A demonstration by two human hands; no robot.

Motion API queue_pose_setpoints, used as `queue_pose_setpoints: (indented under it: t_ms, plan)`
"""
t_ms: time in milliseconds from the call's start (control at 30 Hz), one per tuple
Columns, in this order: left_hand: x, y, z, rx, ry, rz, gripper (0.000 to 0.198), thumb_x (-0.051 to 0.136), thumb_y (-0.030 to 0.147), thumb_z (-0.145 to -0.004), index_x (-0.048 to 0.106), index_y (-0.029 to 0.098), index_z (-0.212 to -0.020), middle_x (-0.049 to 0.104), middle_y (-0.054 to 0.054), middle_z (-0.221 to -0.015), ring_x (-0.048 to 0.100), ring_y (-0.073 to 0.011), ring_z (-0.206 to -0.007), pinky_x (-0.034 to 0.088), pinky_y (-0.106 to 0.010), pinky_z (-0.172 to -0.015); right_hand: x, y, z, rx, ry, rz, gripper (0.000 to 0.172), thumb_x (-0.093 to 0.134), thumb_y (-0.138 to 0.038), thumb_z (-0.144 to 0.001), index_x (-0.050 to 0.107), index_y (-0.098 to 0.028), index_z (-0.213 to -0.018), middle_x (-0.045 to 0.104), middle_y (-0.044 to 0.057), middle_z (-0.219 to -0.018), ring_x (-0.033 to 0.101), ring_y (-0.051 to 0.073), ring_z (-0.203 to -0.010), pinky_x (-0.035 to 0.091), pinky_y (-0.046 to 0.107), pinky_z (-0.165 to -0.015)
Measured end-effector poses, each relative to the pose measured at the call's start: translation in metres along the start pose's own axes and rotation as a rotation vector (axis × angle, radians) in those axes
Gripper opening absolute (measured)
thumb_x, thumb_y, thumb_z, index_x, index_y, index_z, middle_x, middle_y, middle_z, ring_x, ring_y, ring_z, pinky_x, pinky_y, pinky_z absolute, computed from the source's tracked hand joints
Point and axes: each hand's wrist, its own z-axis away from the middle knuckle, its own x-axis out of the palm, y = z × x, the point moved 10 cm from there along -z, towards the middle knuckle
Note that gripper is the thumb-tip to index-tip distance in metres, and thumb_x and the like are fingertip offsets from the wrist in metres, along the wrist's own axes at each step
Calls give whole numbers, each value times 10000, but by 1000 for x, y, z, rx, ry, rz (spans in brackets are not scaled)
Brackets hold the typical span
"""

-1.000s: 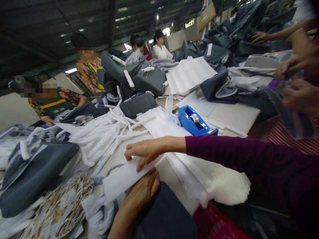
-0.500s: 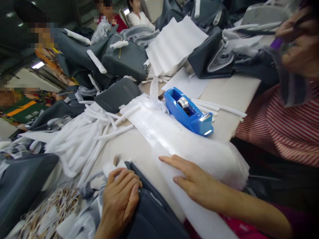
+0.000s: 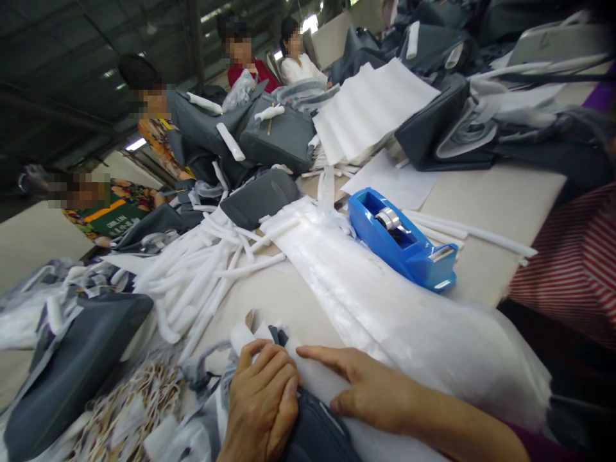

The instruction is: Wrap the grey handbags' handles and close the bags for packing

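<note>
My left hand is closed at the top of a dark blue-grey bag at the bottom centre. White wrapping and a plastic-covered strap show beside its fingers. My right hand is just to the right, index finger stretched out and thumb apart from it, with a white foam sheet held at its fingers. That sheet lies along the bag's right side and runs down under the hand. Part of the right-hand grip is hidden. Beyond it, a stack of thin white plastic sheets covers the table.
A blue tape dispenser stands on the white stack. Left of it lies a heap of white foam tubes. Another dark bag and tangled tan strips are at lower left. Wavy white sheets and more bags lie behind; several people stand around.
My right hand has moved left and closer to me with the foam sheet, up against the bag. My left hand keeps its grip. The view has shifted, so the table scene appears further right.
</note>
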Motion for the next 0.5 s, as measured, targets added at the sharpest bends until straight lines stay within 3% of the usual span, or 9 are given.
queue_pose_setpoints:
  t_ms: [133, 200, 300, 400, 500]
  plan:
    - [-3, 2, -2, -8, 41, 9, 246, 363, 74, -871, 513, 190, -715, 557, 3, -669, 504, -147, -707, 365, -385, -835, 13, -1, -23, -85, -5, -34, 839, 555, -37, -542, 492, -179, -1367, 551, 48, -1358, 508, 241, -1245, 359, 324, -1082]
    - [-2, 2, -2, -6, 36, -1, 241, 367, 89, -878, 529, 194, -733, 577, -4, -700, 515, -153, -726, 374, -380, -836, 22, -7, -37, -168, -5, -79, 733, 546, -58, -607, 531, -183, -1329, 608, 44, -1286, 566, 234, -1166, 405, 340, -1038]
    - [2, -6, 0, -42, 16, -57, 159, 413, 162, -888, 566, 200, -868, 642, -67, -1034, 548, -205, -990, 378, -401, -920, 28, -16, -47, -259, 24, -44, 551, 501, -81, -708, 597, -186, -1240, 651, 35, -1204, 586, 221, -1117, 419, 360, -1020]
    - [9, -13, 5, -68, -43, -82, 327, 429, 229, -903, 481, 190, -1223, 544, -98, -1325, 476, -222, -1215, 313, -430, -1053, 24, -17, -32, -246, 37, 66, 628, 501, -54, -713, 514, -207, -1322, 607, 51, -1277, 565, 217, -1153, 398, 383, -1053]
    - [21, -9, 9, -30, -195, -30, 444, 399, 228, -923, 375, 236, -1367, 595, -46, -1285, 524, -184, -1184, 253, -419, -1103, 4, -9, 19, -217, 81, 249, 653, 477, -59, -774, 411, -217, -1404, 507, 80, -1393, 473, 213, -1276, 334, 403, -1115]
